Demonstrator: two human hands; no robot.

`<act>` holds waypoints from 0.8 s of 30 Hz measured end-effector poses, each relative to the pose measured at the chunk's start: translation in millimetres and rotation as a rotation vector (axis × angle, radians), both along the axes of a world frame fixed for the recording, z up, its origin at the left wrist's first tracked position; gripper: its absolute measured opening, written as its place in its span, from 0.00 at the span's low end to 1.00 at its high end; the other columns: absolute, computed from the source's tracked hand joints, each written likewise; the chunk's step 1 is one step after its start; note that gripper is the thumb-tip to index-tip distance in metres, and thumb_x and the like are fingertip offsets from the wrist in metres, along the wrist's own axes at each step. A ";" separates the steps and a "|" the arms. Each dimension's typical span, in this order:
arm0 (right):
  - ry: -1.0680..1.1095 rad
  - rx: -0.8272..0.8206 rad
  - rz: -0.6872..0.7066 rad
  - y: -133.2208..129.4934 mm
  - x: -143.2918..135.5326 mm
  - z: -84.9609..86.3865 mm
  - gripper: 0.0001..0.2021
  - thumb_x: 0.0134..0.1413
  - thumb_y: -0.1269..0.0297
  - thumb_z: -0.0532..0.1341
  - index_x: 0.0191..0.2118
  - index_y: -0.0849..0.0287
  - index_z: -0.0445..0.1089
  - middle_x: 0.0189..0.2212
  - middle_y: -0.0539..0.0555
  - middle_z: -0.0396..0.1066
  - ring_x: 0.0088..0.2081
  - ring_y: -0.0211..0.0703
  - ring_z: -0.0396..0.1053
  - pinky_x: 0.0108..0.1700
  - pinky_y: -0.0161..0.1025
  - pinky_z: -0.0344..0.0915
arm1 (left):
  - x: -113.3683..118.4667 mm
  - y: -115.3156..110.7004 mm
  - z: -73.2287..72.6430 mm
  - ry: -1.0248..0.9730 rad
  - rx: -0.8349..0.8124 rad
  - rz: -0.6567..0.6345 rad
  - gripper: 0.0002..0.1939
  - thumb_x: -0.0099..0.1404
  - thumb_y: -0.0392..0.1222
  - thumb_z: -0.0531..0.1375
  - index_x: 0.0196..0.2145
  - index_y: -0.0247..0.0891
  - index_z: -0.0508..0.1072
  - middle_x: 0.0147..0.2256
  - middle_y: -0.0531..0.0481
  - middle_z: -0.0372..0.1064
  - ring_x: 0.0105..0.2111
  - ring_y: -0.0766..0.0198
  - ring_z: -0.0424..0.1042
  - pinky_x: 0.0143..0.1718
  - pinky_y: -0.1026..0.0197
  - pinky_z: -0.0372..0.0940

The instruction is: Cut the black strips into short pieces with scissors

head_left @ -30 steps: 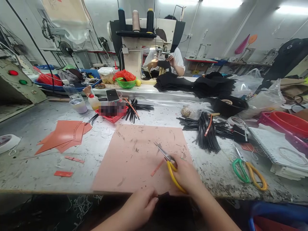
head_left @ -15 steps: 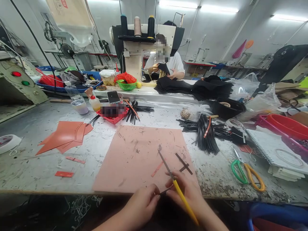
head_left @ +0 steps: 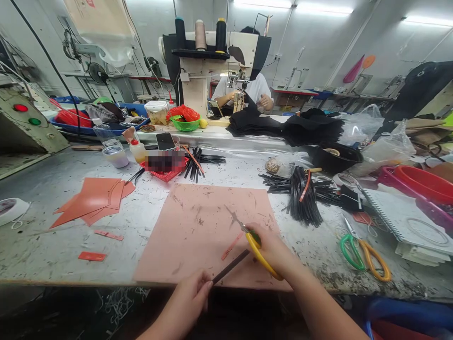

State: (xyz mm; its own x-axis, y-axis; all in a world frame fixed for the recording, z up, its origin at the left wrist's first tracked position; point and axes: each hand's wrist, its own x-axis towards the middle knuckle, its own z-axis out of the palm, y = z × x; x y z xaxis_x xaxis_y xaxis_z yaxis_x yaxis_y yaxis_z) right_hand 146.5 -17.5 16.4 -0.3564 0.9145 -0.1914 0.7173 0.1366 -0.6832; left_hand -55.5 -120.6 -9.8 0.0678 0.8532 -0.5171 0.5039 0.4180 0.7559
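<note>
My left hand [head_left: 191,295] pinches one end of a dark flat strip [head_left: 230,268] above the front edge of a pink board [head_left: 187,226]. The strip slants up and right towards my right hand [head_left: 274,250], its far end close to the scissors' handle. Yellow-handled scissors [head_left: 261,259] are in my right hand, blades pointing away over the board. A narrow reddish marked strip [head_left: 231,246] lies on the board beside the blades. My right hand and forearm cover the board's right part.
Black strips lie in a bundle [head_left: 304,198] at right, near green-and-orange scissors [head_left: 363,252] and a spiral notebook [head_left: 399,217]. Orange leather pieces [head_left: 101,196] lie at left. A red basket [head_left: 170,175] stands behind the board. Beyond, a person works at a sewing machine [head_left: 194,87].
My hands have moved apart, the left one to the left with the dark strip. My right hand has risen, now around the scissors' handle. The crossed dark strips no longer show.
</note>
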 end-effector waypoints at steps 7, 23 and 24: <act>-0.006 0.082 -0.145 -1.7 15.7 0.1 0.22 0.49 0.59 0.59 0.51 0.58 0.65 0.36 0.57 0.72 0.38 0.50 0.69 0.40 0.42 0.63 | 7.0 6.3 -6.9 -0.045 -0.089 0.094 0.15 0.53 0.56 0.46 0.24 0.41 0.57 0.11 0.61 0.56 0.09 0.72 0.49 0.14 0.68 0.44; 0.219 -0.302 0.143 -83.0 72.8 -0.2 0.21 0.56 0.46 0.48 0.45 0.55 0.65 0.25 0.50 0.64 0.24 0.39 0.62 0.24 0.32 0.59 | 15.6 17.4 -9.3 -0.137 -0.128 0.213 0.17 0.51 0.58 0.51 0.24 0.41 0.58 0.11 0.62 0.59 0.08 0.71 0.53 0.13 0.68 0.46; 0.198 -0.292 0.190 -82.7 70.7 1.2 0.19 0.57 0.48 0.48 0.44 0.55 0.65 0.26 0.51 0.65 0.26 0.40 0.63 0.26 0.32 0.60 | 15.9 17.5 -10.4 -0.141 -0.127 0.214 0.16 0.51 0.58 0.51 0.24 0.41 0.58 0.10 0.62 0.59 0.08 0.71 0.52 0.13 0.68 0.45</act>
